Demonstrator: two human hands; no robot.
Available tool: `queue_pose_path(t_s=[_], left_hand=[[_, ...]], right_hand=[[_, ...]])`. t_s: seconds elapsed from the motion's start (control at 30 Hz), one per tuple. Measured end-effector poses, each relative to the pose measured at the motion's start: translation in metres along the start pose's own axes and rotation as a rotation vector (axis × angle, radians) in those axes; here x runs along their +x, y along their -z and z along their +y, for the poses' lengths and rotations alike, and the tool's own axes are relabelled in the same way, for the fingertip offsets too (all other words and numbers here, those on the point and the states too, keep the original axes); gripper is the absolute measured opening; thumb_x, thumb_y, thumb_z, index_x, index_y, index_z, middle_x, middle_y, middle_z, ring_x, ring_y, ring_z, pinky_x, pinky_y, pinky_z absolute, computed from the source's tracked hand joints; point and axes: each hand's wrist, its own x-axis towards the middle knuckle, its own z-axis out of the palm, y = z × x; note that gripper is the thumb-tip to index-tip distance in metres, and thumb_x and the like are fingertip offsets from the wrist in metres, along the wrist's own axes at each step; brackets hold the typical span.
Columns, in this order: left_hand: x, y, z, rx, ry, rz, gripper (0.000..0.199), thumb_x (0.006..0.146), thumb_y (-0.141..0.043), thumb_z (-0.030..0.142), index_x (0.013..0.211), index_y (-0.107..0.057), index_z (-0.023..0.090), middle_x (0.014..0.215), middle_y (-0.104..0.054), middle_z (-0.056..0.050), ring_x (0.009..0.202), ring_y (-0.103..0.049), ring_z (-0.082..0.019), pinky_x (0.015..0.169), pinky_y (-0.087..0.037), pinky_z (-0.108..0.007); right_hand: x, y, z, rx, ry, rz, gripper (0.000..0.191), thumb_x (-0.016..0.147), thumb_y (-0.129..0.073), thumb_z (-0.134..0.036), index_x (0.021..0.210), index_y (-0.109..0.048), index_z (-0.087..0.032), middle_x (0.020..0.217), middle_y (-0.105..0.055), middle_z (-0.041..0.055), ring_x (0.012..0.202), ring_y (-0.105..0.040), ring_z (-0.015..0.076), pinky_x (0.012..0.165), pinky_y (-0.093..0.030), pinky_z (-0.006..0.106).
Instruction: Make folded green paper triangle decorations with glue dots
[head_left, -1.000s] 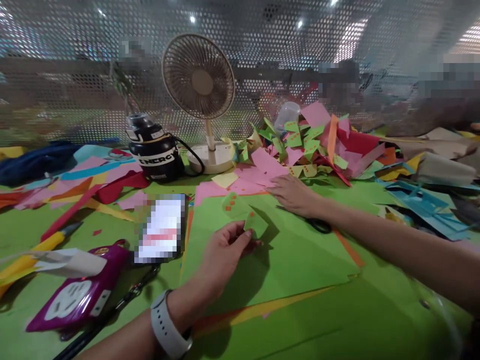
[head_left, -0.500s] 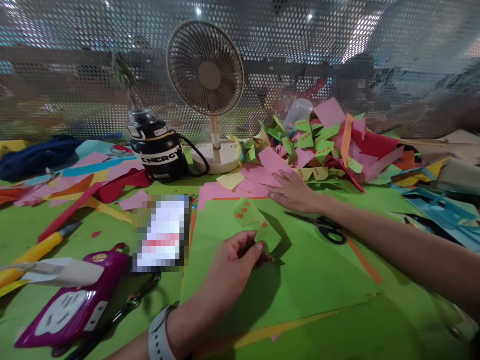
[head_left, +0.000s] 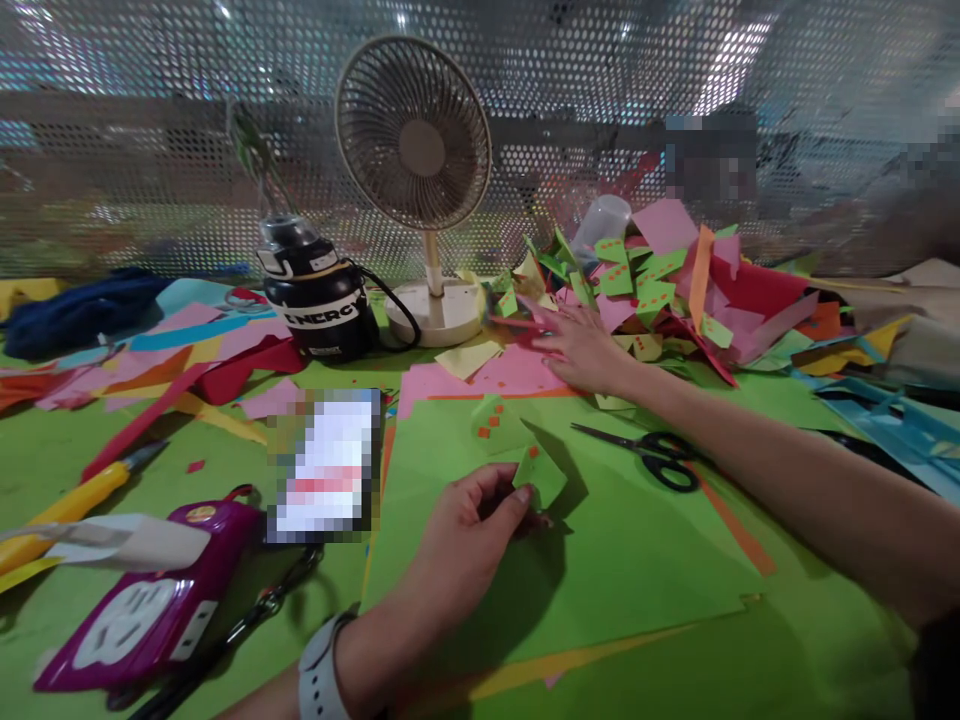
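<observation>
My left hand [head_left: 480, 520] pinches a folded green paper piece [head_left: 541, 478] dotted with small orange squares, held just above a stack of green sheets [head_left: 637, 560]. The part of the piece behind my fingers is hidden. Farther back, my right hand [head_left: 589, 350] reaches over pink paper [head_left: 517, 365] with its fingers spread, at the near edge of a heap of folded green pieces [head_left: 615, 275]. A pink piece [head_left: 525, 322] tilts up by its fingertips; whether they touch it is unclear. Black scissors [head_left: 649, 450] lie below my right forearm.
Behind stand a desk fan [head_left: 422, 150] and a black bottle [head_left: 322, 310] against a perforated metal screen. To the left lie a phone [head_left: 326, 470] with a blurred screen, a purple device [head_left: 150, 600] and a yellow-handled tool [head_left: 67, 510]. Blue paper scraps [head_left: 885, 420] are on the right.
My right hand has moved slightly back and up, toward the heap. A pink piece there now tilts edge-on. My left hand stays put with the green piece.
</observation>
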Motion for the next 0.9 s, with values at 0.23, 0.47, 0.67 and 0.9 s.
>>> queue_pose_path(t_s=[0.23,0.47,0.67,0.9], left_hand=[[0.000,-0.004,0.002,0.075,-0.064,-0.037,0.011,0.083,-0.058,0.023,0.087,-0.066,0.017,0.077,-0.066,-0.002,0.072,-0.063,-0.015,0.070,-0.047,-0.028],[-0.002,-0.004,0.001,0.119,-0.084,-0.042,0.010,0.084,-0.057,0.023,0.085,-0.064,0.016,0.075,-0.066,-0.003,0.073,-0.061,-0.016,0.070,-0.046,-0.028],[0.001,-0.003,-0.003,0.137,-0.105,-0.039,0.012,0.084,-0.058,0.026,0.081,-0.063,0.016,0.076,-0.066,-0.005,0.071,-0.059,-0.016,0.068,-0.044,-0.029],[0.001,-0.003,-0.006,0.160,-0.119,-0.041,0.013,0.083,-0.058,0.028,0.080,-0.063,0.017,0.077,-0.067,-0.005,0.072,-0.060,-0.018,0.069,-0.046,-0.031]], right_hand=[[-0.013,-0.020,-0.022,0.072,0.176,-0.112,0.049,0.096,-0.037,-0.047,0.141,-0.047,-0.031,0.159,-0.022,0.0048,0.146,-0.013,0.0348,0.115,-0.012,0.059],[-0.005,-0.026,-0.034,0.052,0.170,-0.089,0.058,0.096,-0.034,-0.055,0.144,-0.044,-0.026,0.159,-0.022,0.0083,0.146,-0.014,0.0349,0.116,-0.011,0.056],[-0.012,-0.026,-0.035,0.044,0.195,-0.131,0.056,0.096,-0.038,-0.052,0.145,-0.043,-0.027,0.159,-0.021,0.0099,0.146,-0.014,0.0350,0.115,-0.010,0.056],[-0.012,-0.023,-0.034,0.047,0.251,-0.045,0.043,0.095,-0.042,-0.044,0.128,-0.062,-0.027,0.154,-0.035,0.0086,0.144,-0.022,0.0318,0.115,-0.012,0.055]])
